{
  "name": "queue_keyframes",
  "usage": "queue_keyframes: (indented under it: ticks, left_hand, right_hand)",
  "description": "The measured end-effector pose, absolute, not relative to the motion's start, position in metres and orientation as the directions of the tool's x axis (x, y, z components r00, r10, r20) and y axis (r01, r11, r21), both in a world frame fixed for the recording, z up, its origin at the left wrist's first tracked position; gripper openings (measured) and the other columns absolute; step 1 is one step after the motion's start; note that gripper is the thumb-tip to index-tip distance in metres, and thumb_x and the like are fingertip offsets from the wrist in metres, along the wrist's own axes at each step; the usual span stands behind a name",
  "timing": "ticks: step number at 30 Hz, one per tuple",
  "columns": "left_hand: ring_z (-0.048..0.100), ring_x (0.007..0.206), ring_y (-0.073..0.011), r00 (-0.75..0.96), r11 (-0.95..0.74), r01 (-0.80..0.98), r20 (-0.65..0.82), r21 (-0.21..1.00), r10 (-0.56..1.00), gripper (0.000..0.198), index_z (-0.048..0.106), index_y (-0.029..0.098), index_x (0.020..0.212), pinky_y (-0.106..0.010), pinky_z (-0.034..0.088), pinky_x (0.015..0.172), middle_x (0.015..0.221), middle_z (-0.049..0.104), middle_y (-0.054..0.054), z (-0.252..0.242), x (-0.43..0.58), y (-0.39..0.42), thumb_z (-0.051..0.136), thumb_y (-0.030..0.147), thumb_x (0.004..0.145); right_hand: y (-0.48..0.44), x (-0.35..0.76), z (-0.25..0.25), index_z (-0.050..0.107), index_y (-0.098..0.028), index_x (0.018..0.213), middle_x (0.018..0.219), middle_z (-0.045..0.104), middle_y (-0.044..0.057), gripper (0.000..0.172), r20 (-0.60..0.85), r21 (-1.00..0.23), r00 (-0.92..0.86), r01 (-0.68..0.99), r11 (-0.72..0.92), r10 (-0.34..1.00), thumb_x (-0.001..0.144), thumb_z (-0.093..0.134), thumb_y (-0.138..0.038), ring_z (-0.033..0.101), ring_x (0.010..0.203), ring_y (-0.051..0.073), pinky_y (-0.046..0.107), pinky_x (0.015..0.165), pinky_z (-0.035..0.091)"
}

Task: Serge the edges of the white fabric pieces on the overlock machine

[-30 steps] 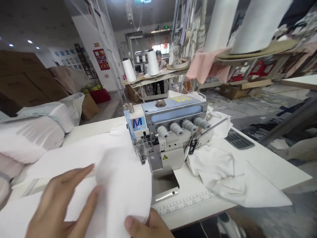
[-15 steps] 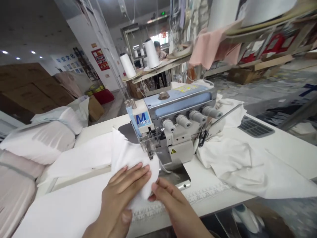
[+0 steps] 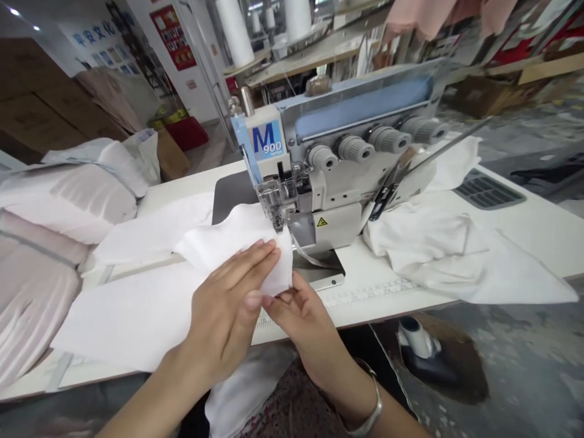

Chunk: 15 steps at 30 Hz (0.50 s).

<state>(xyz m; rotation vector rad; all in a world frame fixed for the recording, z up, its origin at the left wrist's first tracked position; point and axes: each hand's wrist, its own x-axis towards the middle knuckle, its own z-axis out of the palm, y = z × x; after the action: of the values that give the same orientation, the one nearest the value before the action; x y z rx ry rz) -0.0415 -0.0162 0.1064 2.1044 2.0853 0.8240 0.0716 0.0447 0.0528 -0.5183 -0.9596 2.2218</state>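
Observation:
A folded piece of white fabric (image 3: 228, 240) lies on the white sewing table (image 3: 511, 225), its far corner under the presser foot (image 3: 275, 204) of a blue and cream overlock machine (image 3: 337, 152) marked M900. My left hand (image 3: 230, 304) lies on the fabric with fingers stretched flat, pressing it down. My right hand (image 3: 298, 307) pinches the fabric's near corner just in front of the machine's metal plate (image 3: 319, 274).
More white cloth (image 3: 438, 249) is heaped to the right of the machine. Wrapped bundles of pale fabric (image 3: 59, 207) are stacked at the left. Thread cones (image 3: 235, 30) stand on a table behind. A foot pedal (image 3: 417, 344) sits on the floor below.
The view has come closer to the machine. Both hands moved forward with the fabric, bringing its corner under the presser foot; my right hand now pinches the near corner.

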Motion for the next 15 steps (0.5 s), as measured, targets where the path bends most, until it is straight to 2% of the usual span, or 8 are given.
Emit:
queue_keyframes:
  ticks: [2,5,7,10,15]
  left_hand:
    - [0.038,0.137,-0.0207,-0.061,-0.085,0.920,0.354,0.383,0.933,0.054,0.047,0.022,0.139,-0.039,0.025,0.117,0.146,0.046,-0.002,0.105,-0.042,-0.016,0.014,0.042,0.101]
    - [0.038,0.136,-0.0194,-0.036,-0.098,0.941,0.384,0.325,0.923,0.050,0.047,0.019,0.139,-0.038,0.027,0.116,0.146,0.046,-0.003,0.103,-0.044,-0.014,0.018,0.037,0.102]
    - [0.038,0.136,-0.0186,-0.013,-0.114,0.947,0.391,0.301,0.920,0.048,0.048,0.018,0.138,-0.037,0.028,0.116,0.145,0.046,-0.003,0.103,-0.045,-0.014,0.020,0.035,0.102]
    - [0.038,0.136,-0.0185,0.023,-0.142,0.951,0.396,0.273,0.918,0.047,0.047,0.018,0.138,-0.036,0.030,0.115,0.145,0.047,-0.003,0.103,-0.047,-0.013,0.022,0.034,0.101]
    - [0.038,0.136,-0.0191,0.032,-0.139,0.956,0.378,0.260,0.925,0.047,0.045,0.020,0.140,-0.036,0.030,0.114,0.146,0.046,-0.003,0.104,-0.049,-0.010,0.023,0.035,0.101]
  right_hand:
    - [0.044,0.070,0.050,0.059,-0.024,0.103,0.093,0.067,0.000,0.029,-0.092,-0.821,-0.661,-0.373,-0.433,0.745,0.077,0.072,-0.028,0.062,0.085,0.016,0.030,0.080,0.050]
    - [0.042,0.068,0.045,0.061,-0.020,0.085,0.073,0.063,-0.001,0.017,-0.063,-0.912,-0.580,-0.297,-0.283,0.812,0.083,0.066,-0.036,0.059,0.068,0.014,0.026,0.063,0.049]
    - [0.042,0.068,0.044,0.059,-0.019,0.074,0.063,0.059,-0.002,0.023,-0.037,-0.938,-0.552,-0.267,-0.219,0.833,0.086,0.061,-0.040,0.057,0.062,0.013,0.023,0.057,0.048]
    - [0.042,0.072,0.044,0.059,-0.019,0.070,0.061,0.062,-0.002,0.027,-0.024,-0.946,-0.553,-0.256,-0.197,0.833,0.087,0.061,-0.040,0.061,0.059,0.013,0.022,0.056,0.049]
    - [0.045,0.080,0.045,0.063,-0.017,0.075,0.063,0.068,0.001,0.031,-0.062,-0.932,-0.622,-0.243,-0.268,0.781,0.089,0.057,-0.044,0.068,0.059,0.015,0.023,0.057,0.053]
